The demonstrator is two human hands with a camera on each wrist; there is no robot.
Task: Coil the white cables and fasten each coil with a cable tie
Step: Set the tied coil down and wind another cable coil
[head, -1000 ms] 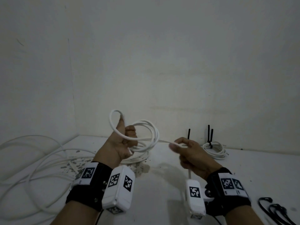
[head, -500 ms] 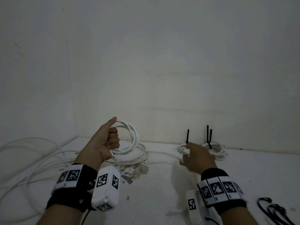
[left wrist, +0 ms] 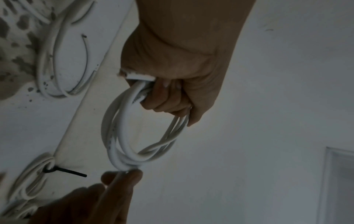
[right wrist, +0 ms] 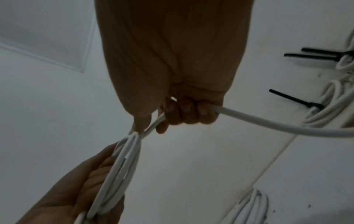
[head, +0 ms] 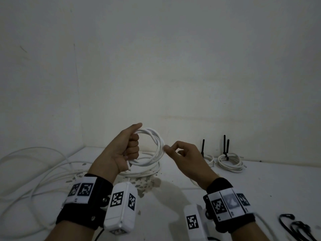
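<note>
Black cable ties (head: 298, 226) cut off at the head view's lower right corner, shapes unclear

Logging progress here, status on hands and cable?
Left hand grips coil. Right hand pinches cable at coil's edge. No tie on yet. Nothing obstructing.

Head view downward, wrist views close, sharing coil (head: 154, 148)

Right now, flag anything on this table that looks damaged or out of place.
The white table has a patch of chipped, flaking paint just under the left hand. Loose white cable sprawls uncoiled at the left.
</note>
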